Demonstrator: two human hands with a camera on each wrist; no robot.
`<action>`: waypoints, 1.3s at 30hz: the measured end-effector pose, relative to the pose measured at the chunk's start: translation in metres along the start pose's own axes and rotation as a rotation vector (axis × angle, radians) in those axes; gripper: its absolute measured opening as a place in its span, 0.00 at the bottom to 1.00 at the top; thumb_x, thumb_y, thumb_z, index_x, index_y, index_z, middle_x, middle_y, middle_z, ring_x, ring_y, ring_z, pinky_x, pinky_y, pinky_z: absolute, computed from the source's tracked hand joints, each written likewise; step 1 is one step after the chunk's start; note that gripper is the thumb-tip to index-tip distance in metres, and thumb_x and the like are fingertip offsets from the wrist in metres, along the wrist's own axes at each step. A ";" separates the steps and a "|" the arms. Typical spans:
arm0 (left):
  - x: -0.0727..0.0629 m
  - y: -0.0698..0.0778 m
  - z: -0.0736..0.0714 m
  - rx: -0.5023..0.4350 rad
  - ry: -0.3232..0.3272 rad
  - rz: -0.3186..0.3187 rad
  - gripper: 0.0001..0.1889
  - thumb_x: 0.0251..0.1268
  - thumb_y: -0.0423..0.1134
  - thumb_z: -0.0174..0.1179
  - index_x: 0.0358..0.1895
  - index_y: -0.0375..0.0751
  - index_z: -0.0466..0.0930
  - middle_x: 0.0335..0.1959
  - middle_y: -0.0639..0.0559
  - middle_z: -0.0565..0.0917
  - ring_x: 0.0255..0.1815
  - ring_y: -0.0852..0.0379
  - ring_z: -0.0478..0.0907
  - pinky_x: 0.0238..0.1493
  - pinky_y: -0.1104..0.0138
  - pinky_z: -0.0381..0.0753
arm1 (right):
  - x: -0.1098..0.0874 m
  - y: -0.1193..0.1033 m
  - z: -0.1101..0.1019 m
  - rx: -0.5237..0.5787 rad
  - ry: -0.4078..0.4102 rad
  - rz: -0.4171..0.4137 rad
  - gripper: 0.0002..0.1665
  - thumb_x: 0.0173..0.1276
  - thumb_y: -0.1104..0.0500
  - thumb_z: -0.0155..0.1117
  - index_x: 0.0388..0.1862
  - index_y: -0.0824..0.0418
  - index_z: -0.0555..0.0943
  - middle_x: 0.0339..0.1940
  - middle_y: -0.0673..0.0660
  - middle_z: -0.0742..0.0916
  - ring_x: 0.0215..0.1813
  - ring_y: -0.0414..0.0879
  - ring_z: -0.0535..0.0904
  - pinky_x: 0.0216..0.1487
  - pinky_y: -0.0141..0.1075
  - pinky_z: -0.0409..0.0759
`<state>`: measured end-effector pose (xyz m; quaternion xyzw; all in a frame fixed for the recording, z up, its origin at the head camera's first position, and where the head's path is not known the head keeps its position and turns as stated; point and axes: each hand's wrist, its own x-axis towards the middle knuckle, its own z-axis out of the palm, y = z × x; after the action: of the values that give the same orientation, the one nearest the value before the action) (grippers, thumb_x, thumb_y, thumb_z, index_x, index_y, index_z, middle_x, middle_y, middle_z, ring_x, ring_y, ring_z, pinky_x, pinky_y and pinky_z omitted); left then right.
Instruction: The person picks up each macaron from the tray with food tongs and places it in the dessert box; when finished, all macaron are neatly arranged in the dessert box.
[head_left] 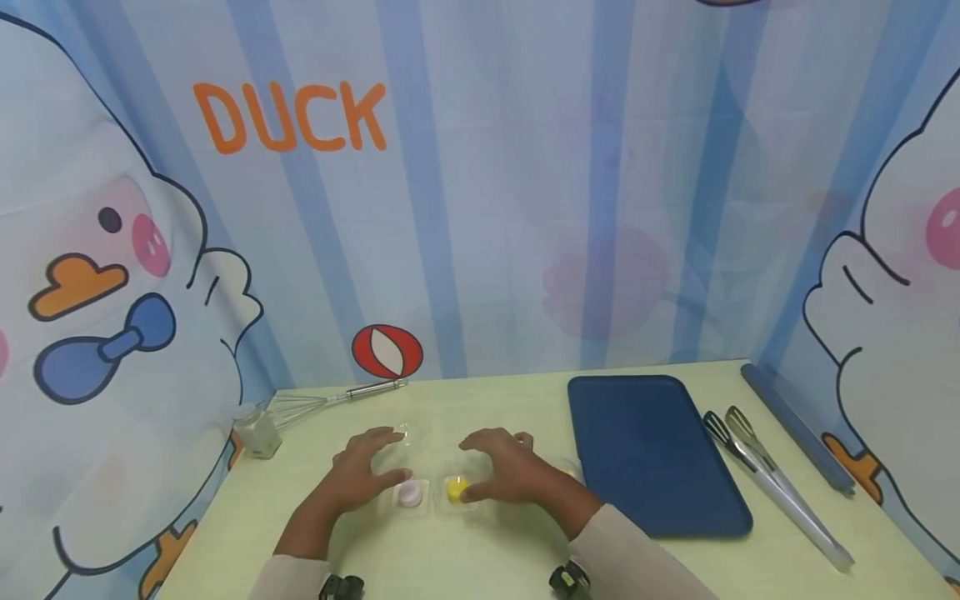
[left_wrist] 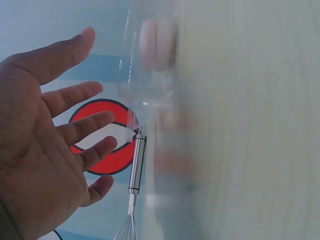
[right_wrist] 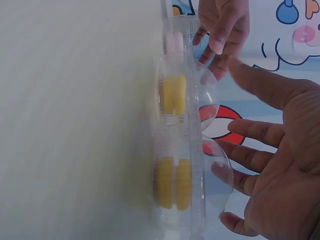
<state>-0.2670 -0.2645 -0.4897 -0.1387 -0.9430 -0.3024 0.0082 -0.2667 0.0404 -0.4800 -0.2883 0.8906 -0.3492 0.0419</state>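
My left hand (head_left: 360, 473) hovers with fingers spread beside a pale pink macaron (head_left: 409, 493) in a clear plastic case. In the left wrist view, the left palm (left_wrist: 40, 150) holds nothing. Across from it, my right hand (head_left: 506, 468) spreads its fingers above a yellow macaron (head_left: 455, 488) in another clear case. The right wrist view shows a second yellow macaron (right_wrist: 173, 183) nearer the right wrist, under a clear dome (right_wrist: 220, 175). Some right fingers show through that dome; whether they touch it I cannot tell. Behind the left fingertips lies a clear round lid (head_left: 409, 433).
A dark blue tray (head_left: 660, 458) lies right of the right arm, with metal tongs (head_left: 780, 483) beside it. A blue bar (head_left: 797, 427) runs along the right edge. At the back left are a whisk (head_left: 337, 397) and a small jar (head_left: 257, 433). A printed curtain (head_left: 495, 183) encloses the table.
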 end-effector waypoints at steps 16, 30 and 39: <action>0.016 -0.026 -0.008 -0.080 0.029 -0.069 0.40 0.72 0.50 0.73 0.81 0.36 0.70 0.83 0.29 0.67 0.83 0.25 0.64 0.81 0.30 0.66 | 0.035 -0.010 0.001 0.024 -0.034 0.121 0.40 0.72 0.41 0.75 0.77 0.58 0.79 0.79 0.61 0.80 0.83 0.61 0.72 0.80 0.72 0.60; 0.030 -0.040 0.000 -0.161 0.033 -0.192 0.43 0.71 0.49 0.75 0.84 0.42 0.67 0.81 0.33 0.73 0.80 0.29 0.72 0.76 0.32 0.74 | 0.060 -0.012 0.019 0.070 -0.014 0.192 0.39 0.74 0.43 0.73 0.77 0.61 0.77 0.76 0.62 0.83 0.74 0.61 0.82 0.79 0.71 0.69; 0.034 -0.044 0.002 -0.160 0.039 -0.176 0.42 0.68 0.45 0.77 0.82 0.42 0.70 0.78 0.36 0.77 0.78 0.32 0.75 0.75 0.34 0.76 | 0.070 -0.015 0.026 0.070 -0.015 0.252 0.39 0.76 0.46 0.71 0.79 0.61 0.75 0.79 0.64 0.80 0.83 0.63 0.72 0.83 0.73 0.62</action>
<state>-0.3118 -0.2892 -0.5130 -0.0498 -0.9241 -0.3787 -0.0110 -0.3106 -0.0222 -0.4808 -0.1750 0.9068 -0.3697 0.1021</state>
